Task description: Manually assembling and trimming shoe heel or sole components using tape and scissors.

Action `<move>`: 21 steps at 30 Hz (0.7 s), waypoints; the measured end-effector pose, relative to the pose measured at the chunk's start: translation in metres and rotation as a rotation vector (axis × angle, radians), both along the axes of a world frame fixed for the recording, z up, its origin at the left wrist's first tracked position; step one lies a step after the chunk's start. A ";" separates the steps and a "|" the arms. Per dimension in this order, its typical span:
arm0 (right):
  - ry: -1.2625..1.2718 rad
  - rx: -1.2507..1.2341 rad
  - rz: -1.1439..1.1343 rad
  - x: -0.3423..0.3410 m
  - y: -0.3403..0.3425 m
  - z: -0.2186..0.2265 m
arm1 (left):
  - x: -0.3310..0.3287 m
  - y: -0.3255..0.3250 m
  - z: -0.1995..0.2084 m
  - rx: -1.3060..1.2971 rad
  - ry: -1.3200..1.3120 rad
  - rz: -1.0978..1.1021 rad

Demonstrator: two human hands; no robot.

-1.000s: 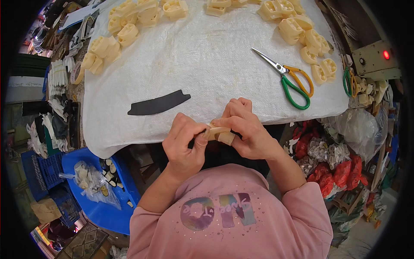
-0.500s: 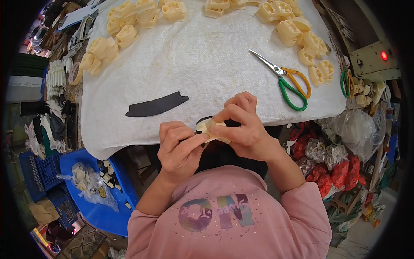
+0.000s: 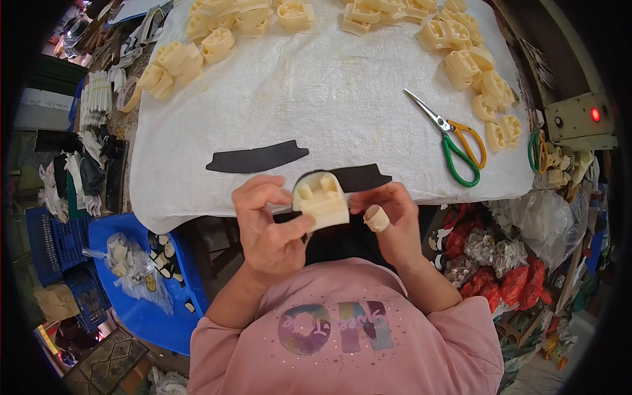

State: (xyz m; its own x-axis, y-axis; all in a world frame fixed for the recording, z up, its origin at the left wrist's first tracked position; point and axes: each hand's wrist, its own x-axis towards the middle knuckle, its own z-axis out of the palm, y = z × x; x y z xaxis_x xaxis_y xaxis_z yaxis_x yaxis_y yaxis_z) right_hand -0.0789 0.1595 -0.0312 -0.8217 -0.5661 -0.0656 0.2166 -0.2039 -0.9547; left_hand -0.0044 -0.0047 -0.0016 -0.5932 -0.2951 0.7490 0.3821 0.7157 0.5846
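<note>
My left hand (image 3: 266,214) grips a cream molded plastic piece (image 3: 322,204), hollow with inner ribs, resembling a shoe heel, with its thumb on the near edge. A dark edge lines the far rim of this piece. From behind it a black strip (image 3: 359,178) reaches rightward, partly hidden. Close to the piece's right side is my right hand (image 3: 398,220), fingers bent and thumb apart from them. A beige cover (image 3: 376,218) sits on that thumb. Another curved black strip (image 3: 257,157) lies flat on the white table cover (image 3: 309,99), beyond my left hand.
Scissors (image 3: 457,141) with green and yellow handles lie at the right. Cream pieces (image 3: 464,69) are heaped along the far and side edges. A blue bin (image 3: 187,329) with scraps stands lower left. Red bags (image 3: 523,283) and clear plastic (image 3: 553,217) crowd the right.
My hands have drawn apart, the right one off the cream piece. That piece has been turned, showing its hollow side, and the black strip now stretches out to its right. The view has shifted slightly.
</note>
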 end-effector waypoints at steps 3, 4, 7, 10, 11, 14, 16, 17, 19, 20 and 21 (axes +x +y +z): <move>-0.194 -0.077 -0.034 0.002 -0.004 -0.004 | 0.002 0.004 -0.006 0.134 -0.055 -0.240; -0.228 -0.192 -0.075 0.002 -0.007 -0.003 | 0.003 0.001 -0.018 0.078 -0.028 -0.291; -0.164 -0.164 -0.037 -0.001 -0.004 0.005 | 0.004 0.000 -0.016 -0.100 -0.056 -0.272; -0.087 -0.121 -0.056 0.001 -0.001 0.001 | -0.001 0.003 -0.008 -0.243 -0.136 -0.203; -0.059 -0.087 -0.062 0.001 -0.001 0.000 | -0.002 0.005 -0.007 -0.243 -0.137 -0.207; 0.173 -0.018 -0.007 -0.002 0.001 -0.004 | -0.004 0.012 -0.002 -0.331 -0.201 -0.144; 0.163 -0.007 0.014 -0.003 0.000 0.004 | -0.005 0.015 0.000 -0.365 -0.243 -0.114; 0.154 0.003 0.037 -0.003 -0.001 0.007 | -0.005 0.016 0.000 -0.364 -0.244 -0.118; 0.168 0.008 0.036 -0.004 0.000 0.002 | -0.006 0.017 0.002 -0.409 -0.294 -0.107; 0.174 0.022 0.029 -0.004 0.000 0.003 | -0.007 0.017 0.003 -0.409 -0.294 -0.112; 0.180 0.036 0.022 -0.005 0.000 0.003 | -0.007 0.018 0.004 -0.404 -0.298 -0.115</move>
